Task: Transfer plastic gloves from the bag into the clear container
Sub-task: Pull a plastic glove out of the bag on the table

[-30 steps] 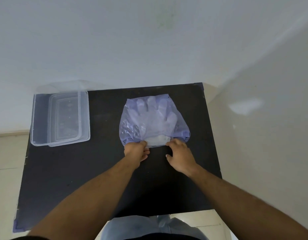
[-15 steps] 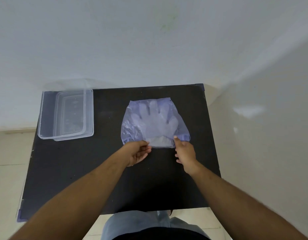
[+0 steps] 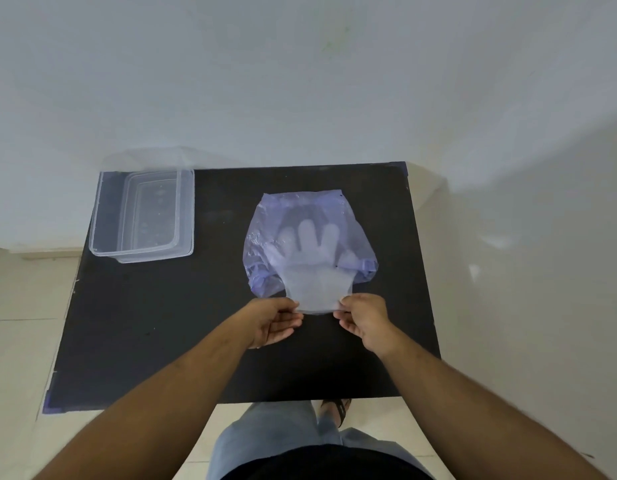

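A thin purple plastic bag [image 3: 265, 237] lies flat in the middle of the black table [image 3: 161, 323]. Clear plastic gloves [image 3: 317, 289] stick halfway out of its near opening, cuffs towards me, fingers still inside the bag. My left hand [image 3: 275, 323] pinches the left corner of the cuffs and my right hand [image 3: 365, 320] pinches the right corner. The clear container [image 3: 144, 216] stands open at the table's far left corner, well apart from both hands.
A white wall runs right behind the table's far edge. Pale floor tiles show to the left and right of the table. My legs and a sandalled foot [image 3: 338, 410] are at the table's near edge.
Both hands have taken hold of the glove cuffs and drawn them out of the bag towards me. The gloves' fingers have slid lower inside the bag.
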